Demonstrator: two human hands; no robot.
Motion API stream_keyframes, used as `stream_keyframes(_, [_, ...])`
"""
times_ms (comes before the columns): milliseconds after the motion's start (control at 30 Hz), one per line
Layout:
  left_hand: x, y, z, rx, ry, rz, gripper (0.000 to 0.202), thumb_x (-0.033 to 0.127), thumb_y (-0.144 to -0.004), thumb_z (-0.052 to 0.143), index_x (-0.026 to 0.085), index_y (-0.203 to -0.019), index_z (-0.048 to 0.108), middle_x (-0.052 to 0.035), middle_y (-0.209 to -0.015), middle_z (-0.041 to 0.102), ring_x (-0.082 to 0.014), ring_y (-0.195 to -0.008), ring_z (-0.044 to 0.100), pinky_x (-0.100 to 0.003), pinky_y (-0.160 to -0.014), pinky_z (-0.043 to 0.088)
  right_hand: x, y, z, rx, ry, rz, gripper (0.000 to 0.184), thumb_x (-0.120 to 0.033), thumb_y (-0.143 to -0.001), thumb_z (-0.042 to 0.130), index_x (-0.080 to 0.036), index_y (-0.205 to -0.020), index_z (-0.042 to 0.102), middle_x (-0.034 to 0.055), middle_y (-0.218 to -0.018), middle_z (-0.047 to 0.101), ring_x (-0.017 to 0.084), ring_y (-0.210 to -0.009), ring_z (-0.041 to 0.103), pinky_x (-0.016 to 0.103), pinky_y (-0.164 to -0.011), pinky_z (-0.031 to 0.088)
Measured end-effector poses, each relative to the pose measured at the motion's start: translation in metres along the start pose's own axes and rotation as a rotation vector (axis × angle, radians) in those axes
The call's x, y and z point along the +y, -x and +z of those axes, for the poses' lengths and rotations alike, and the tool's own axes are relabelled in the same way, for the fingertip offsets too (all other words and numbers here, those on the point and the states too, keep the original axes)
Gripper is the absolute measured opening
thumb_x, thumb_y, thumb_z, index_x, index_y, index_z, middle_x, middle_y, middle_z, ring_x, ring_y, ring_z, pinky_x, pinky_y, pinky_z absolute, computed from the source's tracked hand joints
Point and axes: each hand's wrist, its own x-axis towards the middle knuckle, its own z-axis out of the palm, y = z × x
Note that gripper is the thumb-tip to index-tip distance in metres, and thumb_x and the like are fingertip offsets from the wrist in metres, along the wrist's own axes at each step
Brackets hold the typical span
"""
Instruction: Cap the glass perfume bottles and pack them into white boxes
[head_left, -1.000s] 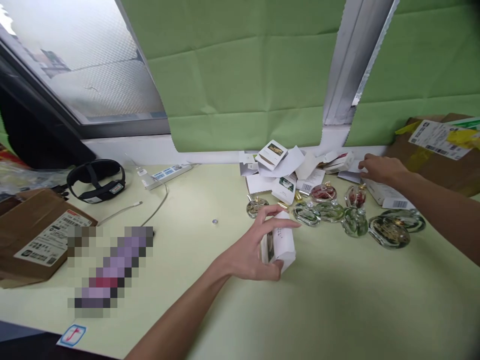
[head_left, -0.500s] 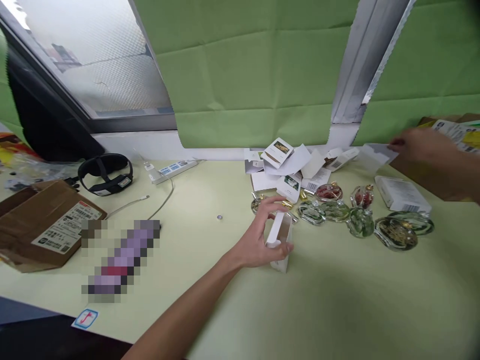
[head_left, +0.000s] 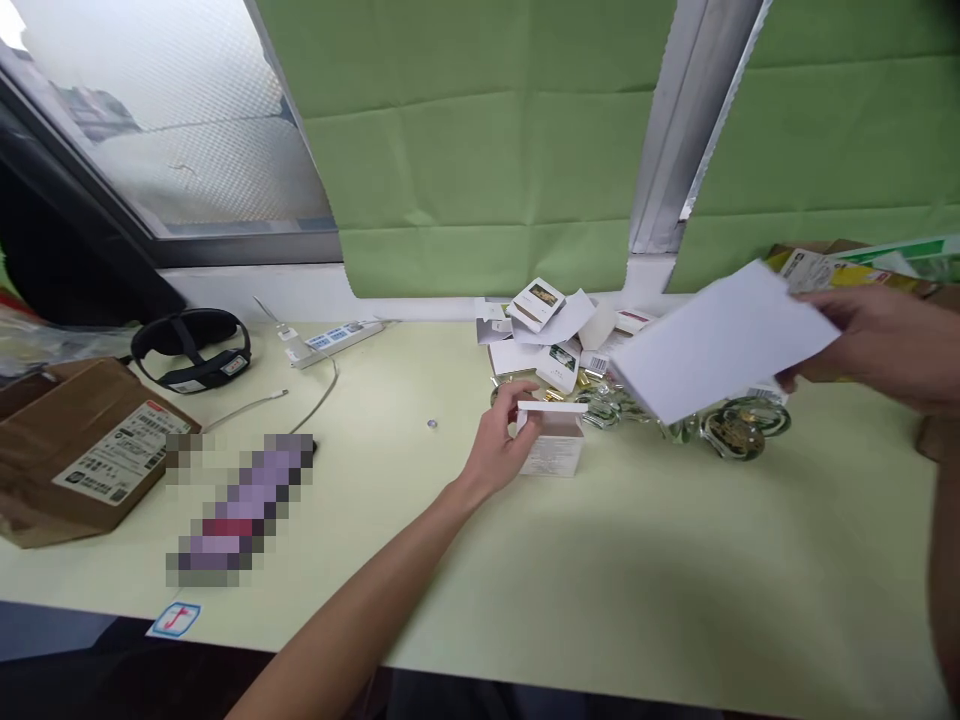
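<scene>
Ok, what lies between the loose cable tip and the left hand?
In the head view: another cable, curving past the loose cable tip, then, nearer the left hand, a small round object, too small to identify.

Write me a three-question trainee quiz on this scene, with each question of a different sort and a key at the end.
1. True or false: the left hand touches a small white box whose top is open.

2. Multiple choice: what colour is the broad item held in the right hand?
a) purple
b) white
c) red

3. Fill in the gap: in the picture, the black headset lies to the ____ of the power strip.

Key: 1. true; 2. b; 3. left
</scene>
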Motion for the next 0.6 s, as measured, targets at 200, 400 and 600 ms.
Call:
stream_keyframes(200, [-0.006,-0.003,-0.001,0.122,0.047,-0.106,0.024,0.038,-0.097,0.046,0.025,-0.117,0.046,0.0012,-0.085,0.055,-0.0121,-0.068,0.051,-0.023,-0.058,0.037,-0.025,-0.001,0.041,-0.282,-0.096,-0.068,0.060,-0.021,-0.073,0.067,-0.035,-0.130,0.059,0.0018,-0.130,0.065,0.028,-0.106,0.065,0.029,-0.075,0.058])
stream_keyframes(400, [-0.009,-0.002,0.002,0.025,-0.074,-0.085,0.029,0.042,-0.100,0.041,0.024,-0.121,0.050,-0.0057,-0.112,0.059,-0.0181,-0.098,0.058,-0.033,-0.083,0.047,-0.022,-0.012,0.044,-0.376,0.028,-0.067,0.064,-0.037,-0.081,0.067,-0.047,-0.142,0.047,-0.0008,-0.152,0.045,0.031,-0.111,0.066,0.030,-0.074,0.061])
stream_keyframes(600, [-0.005,0.007,0.006,-0.008,-0.196,0.063,0.044,0.047,-0.099,0.042,0.026,-0.137,0.043,-0.0101,-0.142,0.045,-0.0256,-0.136,0.038,-0.045,-0.114,0.031,-0.036,-0.016,0.054,-0.476,0.041,-0.157,0.067,-0.052,-0.088,0.057,-0.043,-0.150,0.034,0.0063,-0.139,0.057,0.019,-0.075,0.072,0.030,-0.065,0.061])
